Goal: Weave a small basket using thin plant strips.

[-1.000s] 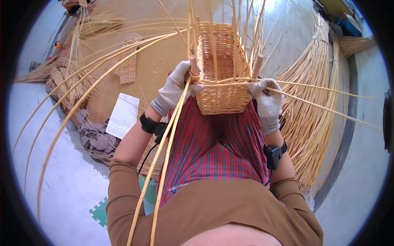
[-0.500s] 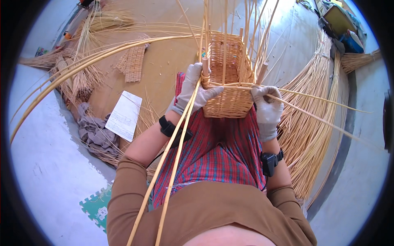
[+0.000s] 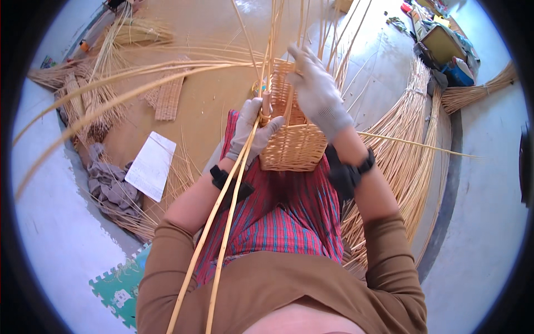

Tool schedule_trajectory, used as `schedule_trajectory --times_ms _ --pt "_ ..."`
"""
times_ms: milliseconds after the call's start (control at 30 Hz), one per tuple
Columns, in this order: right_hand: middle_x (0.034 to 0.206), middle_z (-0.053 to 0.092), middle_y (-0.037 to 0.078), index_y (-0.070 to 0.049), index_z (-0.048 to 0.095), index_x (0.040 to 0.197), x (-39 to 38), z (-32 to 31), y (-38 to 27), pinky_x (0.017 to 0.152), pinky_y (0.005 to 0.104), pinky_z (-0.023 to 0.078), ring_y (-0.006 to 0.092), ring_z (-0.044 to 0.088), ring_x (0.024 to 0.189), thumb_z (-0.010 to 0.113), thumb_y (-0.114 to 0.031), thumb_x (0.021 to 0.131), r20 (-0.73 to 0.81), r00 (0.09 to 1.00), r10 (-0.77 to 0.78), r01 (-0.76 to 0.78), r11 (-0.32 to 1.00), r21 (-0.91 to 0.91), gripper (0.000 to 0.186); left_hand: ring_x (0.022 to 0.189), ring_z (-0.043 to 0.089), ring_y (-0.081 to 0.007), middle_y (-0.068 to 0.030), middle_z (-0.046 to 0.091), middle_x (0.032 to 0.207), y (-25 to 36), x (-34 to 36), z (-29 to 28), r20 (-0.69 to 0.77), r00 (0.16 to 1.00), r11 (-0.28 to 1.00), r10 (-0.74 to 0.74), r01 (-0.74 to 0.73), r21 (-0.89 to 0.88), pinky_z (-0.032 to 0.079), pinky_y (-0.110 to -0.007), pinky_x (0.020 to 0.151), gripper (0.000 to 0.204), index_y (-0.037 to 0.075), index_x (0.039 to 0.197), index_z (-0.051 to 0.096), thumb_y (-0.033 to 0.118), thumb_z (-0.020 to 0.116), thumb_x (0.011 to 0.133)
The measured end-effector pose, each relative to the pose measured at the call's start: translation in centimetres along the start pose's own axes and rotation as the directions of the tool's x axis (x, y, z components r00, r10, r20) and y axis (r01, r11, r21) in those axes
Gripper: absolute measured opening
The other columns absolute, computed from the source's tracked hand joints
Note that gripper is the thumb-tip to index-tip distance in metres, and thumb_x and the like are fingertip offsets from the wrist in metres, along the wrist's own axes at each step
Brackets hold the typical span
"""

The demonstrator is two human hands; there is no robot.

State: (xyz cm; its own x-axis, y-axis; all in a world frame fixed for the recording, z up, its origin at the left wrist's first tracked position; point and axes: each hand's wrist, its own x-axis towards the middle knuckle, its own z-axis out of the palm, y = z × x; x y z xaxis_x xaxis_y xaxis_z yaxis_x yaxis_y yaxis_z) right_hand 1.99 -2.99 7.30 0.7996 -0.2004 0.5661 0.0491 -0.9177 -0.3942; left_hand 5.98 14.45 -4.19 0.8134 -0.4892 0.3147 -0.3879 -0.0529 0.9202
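A small woven wicker basket (image 3: 295,147) stands in front of my lap, with upright rods rising from its rim. My gloved left hand (image 3: 250,131) is closed around its near left corner, where a thick wooden post (image 3: 266,103) stands and long wicker rods (image 3: 219,220) cross, running down past my chest. Above the basket's right half, my gloved right hand (image 3: 317,89) is raised, its fingers closed about an upright wicker rod (image 3: 288,106) that leans left. My right hand hides the basket's right inner side and the far right rim.
Long rods (image 3: 111,83) arch out to the left. Bundles of wicker (image 3: 403,145) lie on the right floor, more at far left. A woven panel (image 3: 168,100), a white paper sheet (image 3: 151,166), a grey cloth (image 3: 114,181) and a green foam mat (image 3: 119,289) lie leftward.
My right hand has left the basket's near right corner and the rod there, rising up and left to an upright rod. My left hand keeps its hold. The basket sits slightly lower and further left.
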Motion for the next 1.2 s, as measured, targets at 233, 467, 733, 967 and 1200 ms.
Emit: schedule_trajectory --times_ms 233,467,733,967,1200 --pt "0.156 0.048 0.029 -0.012 0.026 0.167 7.1 6.3 2.1 0.113 0.044 0.047 0.0418 0.053 0.14 0.06 -0.038 0.106 -0.228 0.928 0.295 -0.126 0.824 0.552 0.075 0.091 0.051 -0.0267 -0.0097 0.051 0.099 -0.3 -0.2 -0.1 -0.042 0.999 0.992 0.024 -0.019 0.125 0.046 -0.04 0.083 0.041 0.008 0.111 0.057 0.022 0.087 0.087" --pt "0.13 0.067 0.027 -0.006 0.042 0.156 8.6 6.7 0.3 0.093 0.0453 0.053 0.0387 0.07 0.111 0.054 -0.053 0.107 0.025 0.685 0.728 -0.576 0.52 0.63 0.07 0.092 0.053 -0.0278 -0.0105 0.053 0.099 -0.8 0.0 -0.2 -0.006 1.0 0.997 0.017 -0.017 0.079 0.046 -0.041 0.084 0.044 0.006 0.111 0.058 0.026 0.088 0.086" --pt "0.094 0.066 0.004 -0.004 0.062 0.119 -0.3 4.6 -1.6 0.07 0.0273 0.049 0.012 0.059 0.077 0.052 -0.033 0.112 -0.572 0.785 0.238 0.158 0.815 0.557 0.031 0.09 0.053 -0.0275 -0.0105 0.053 0.097 -1.3 0.1 -0.2 -0.007 1.0 0.998 0.027 -0.027 0.053 0.046 -0.041 0.082 0.045 0.006 0.106 0.059 0.034 0.088 0.086" --pt "0.078 0.052 -0.004 -0.007 0.054 0.118 -10.1 0.7 1.5 0.053 0.0254 0.044 0.0092 0.045 0.052 0.05 -0.028 0.114 -0.316 0.81 0.494 0.216 0.249 0.944 0.022 0.083 0.046 -0.0121 0.0021 0.046 0.091 -1.6 0.1 0.7 -0.136 0.989 0.997 0.061 -0.055 0.049 0.047 -0.031 0.079 0.042 0.009 0.098 0.053 0.021 0.091 0.085" --pt "0.076 0.062 0.003 -0.01 0.053 0.12 -10.7 -1.8 3.1 0.06 0.0317 0.058 0.0152 0.064 0.065 0.05 -0.02 0.113 -0.062 0.644 0.763 -0.157 0.211 0.965 0.012 0.098 0.061 -0.0122 -0.0032 0.062 0.105 2.7 -4.0 0.5 -0.374 0.92 0.992 -0.115 0.086 -0.094 0.053 -0.028 0.086 0.034 0.005 0.13 0.055 0.009 0.072 0.1"
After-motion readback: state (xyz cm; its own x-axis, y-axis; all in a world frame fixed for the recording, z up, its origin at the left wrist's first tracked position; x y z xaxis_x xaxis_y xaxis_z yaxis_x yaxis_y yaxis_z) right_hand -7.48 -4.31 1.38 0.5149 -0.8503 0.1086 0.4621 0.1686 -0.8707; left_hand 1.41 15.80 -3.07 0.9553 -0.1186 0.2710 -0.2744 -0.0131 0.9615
